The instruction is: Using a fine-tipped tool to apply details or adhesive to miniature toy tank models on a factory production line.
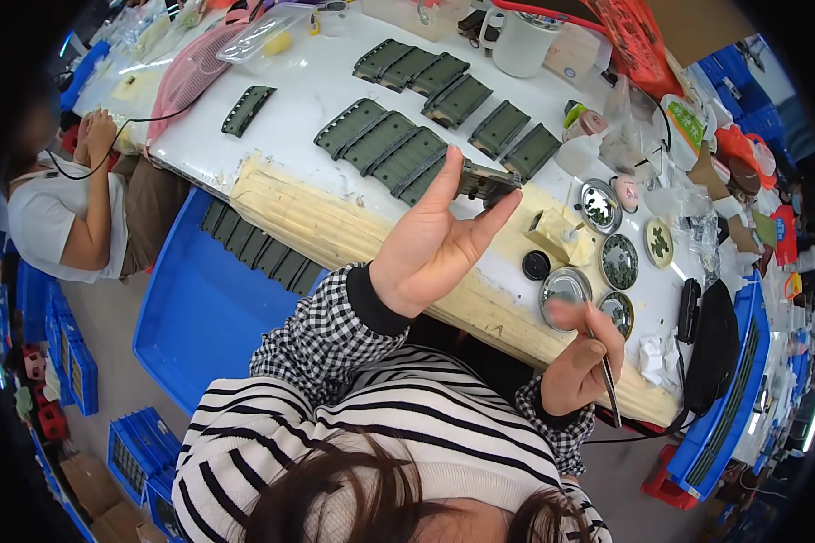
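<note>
Slim, dark rectangular piece with a greyish-green edge (pixel 489 184) is up in the air over the white surface (pixel 290 136) in the head view, pinched in the left hand (pixel 435 249) between thumb and fingers. Looks small and light to me, probably stiff like hard plastic, so I doubt it'd flex much. Can't tell if it's slippery or fragile, but I'd go easy on the face and hold it by the long edges, pretty much how it's gripped now.

Right hand (pixel 581 362) is closed around a slim, shiny metal tool (pixel 610 389), near the round metal dish (pixel 549 290) at the near right. Beyond that there's another round metal dish with small dark green bits (pixel 619 261). Rows of dark green ribbed panels (pixel 371 136) lie farther left on the surface.

As for writing: the held piece shows none I can read. There's printing on the green-and-white packet (pixel 685 120) at the far right, but it's too small and bent by the lens to be sure of.
</note>
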Demonstrator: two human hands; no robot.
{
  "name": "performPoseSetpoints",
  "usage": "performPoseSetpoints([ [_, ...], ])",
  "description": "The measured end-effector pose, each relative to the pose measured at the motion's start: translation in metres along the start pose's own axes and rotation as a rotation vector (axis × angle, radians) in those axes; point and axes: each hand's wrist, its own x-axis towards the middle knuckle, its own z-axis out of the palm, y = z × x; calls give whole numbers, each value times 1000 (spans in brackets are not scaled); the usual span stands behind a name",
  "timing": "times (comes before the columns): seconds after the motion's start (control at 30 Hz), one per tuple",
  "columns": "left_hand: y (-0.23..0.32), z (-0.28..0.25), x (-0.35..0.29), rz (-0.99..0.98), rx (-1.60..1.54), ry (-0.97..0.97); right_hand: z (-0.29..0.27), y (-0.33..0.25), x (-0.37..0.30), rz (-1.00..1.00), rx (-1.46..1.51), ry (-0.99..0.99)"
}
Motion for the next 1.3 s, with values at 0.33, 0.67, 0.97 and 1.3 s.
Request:
performPoseSetpoints([
  [0.33,-6,0,-5,-24,0,2,-1,-8,4,-3,-51,-114],
  [0.67,-29,12,-24,76,250,5,-10,-31,47,-178,-222,-201],
  [0.97,-33,16,-39,241,674,-130,-7,-31,38,-45,-1,-109],
  [1.3,-36,13,-39,222,703,-143,-8,-24,37,-32,-64,-101],
])
